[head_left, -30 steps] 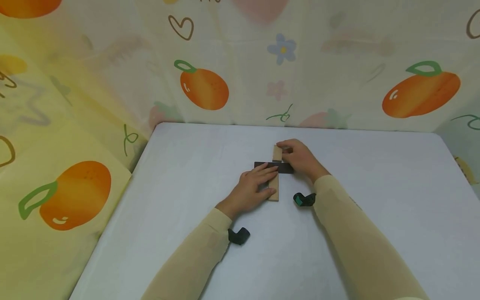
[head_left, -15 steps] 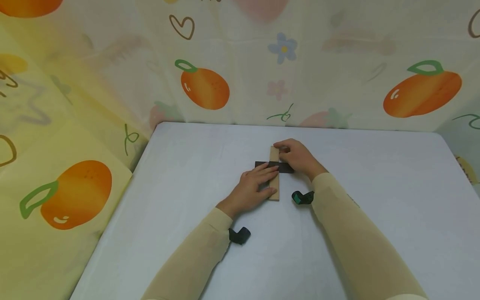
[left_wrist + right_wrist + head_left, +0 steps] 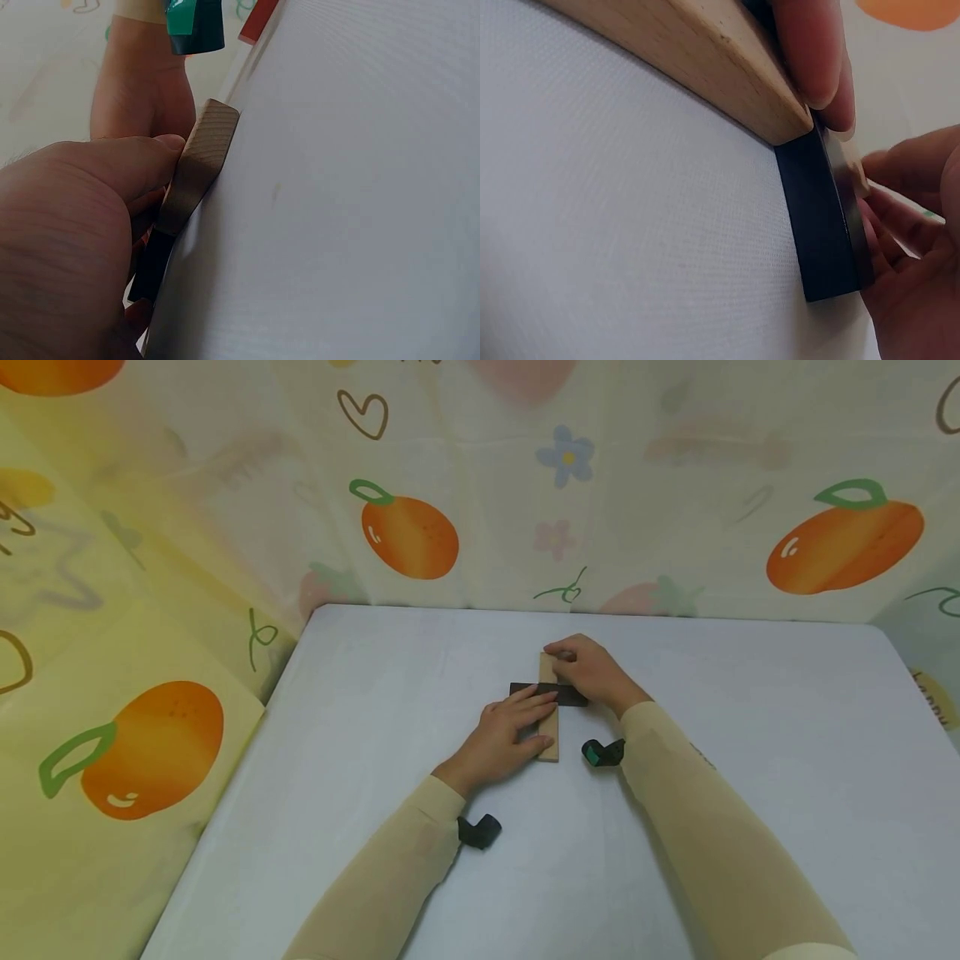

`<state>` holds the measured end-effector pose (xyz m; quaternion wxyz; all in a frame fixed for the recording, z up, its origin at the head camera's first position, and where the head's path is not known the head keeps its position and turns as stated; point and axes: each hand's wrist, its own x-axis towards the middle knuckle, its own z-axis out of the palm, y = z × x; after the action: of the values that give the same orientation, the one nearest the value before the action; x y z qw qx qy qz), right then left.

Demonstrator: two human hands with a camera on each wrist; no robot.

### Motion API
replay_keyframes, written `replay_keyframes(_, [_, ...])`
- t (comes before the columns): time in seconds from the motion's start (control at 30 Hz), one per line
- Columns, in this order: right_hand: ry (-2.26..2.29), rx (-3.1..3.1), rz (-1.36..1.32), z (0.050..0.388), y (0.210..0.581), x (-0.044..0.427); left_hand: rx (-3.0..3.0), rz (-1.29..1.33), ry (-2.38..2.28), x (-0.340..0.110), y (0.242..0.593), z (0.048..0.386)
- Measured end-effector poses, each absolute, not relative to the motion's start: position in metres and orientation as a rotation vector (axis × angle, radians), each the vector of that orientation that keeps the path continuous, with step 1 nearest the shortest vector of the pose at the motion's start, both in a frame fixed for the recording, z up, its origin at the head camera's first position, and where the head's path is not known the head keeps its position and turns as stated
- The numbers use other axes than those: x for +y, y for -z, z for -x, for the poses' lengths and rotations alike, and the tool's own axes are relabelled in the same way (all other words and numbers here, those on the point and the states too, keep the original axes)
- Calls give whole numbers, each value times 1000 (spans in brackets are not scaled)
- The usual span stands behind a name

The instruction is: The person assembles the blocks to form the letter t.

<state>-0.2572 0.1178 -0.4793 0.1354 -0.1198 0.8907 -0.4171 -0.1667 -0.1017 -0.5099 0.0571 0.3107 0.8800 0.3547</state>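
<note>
On the white tabletop a dark bar-shaped block [image 3: 573, 696] lies crosswise between two light wooden blocks, making a cross shape. My left hand [image 3: 510, 735] lies over the left part, with extended fingers on the dark block and the thumb on the near wooden block [image 3: 550, 743]. In the left wrist view that thumb touches the side of the near block [image 3: 199, 157]. At the far end, the thumb and forefinger of my right hand [image 3: 596, 672] pinch the far wooden block [image 3: 548, 667]. The right wrist view shows the dark block [image 3: 817, 217] touching the near block [image 3: 697, 60].
The white table [image 3: 360, 693] reaches back to a fruit-print cloth [image 3: 495, 527]. A red bar-like thing [image 3: 260, 19] shows at the top of the left wrist view; its kind is unclear. Small dark cameras [image 3: 480, 832] sit at both wrists.
The far wooden block has shifted slightly left with my right hand and now lines up with the near block. My left hand has stayed in place.
</note>
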Motion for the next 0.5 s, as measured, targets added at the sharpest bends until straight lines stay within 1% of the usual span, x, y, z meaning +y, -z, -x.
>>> replay_keyframes(0.5, [1196, 2598, 390, 257, 481, 117, 2669, -917, -1072, -101, 508, 165])
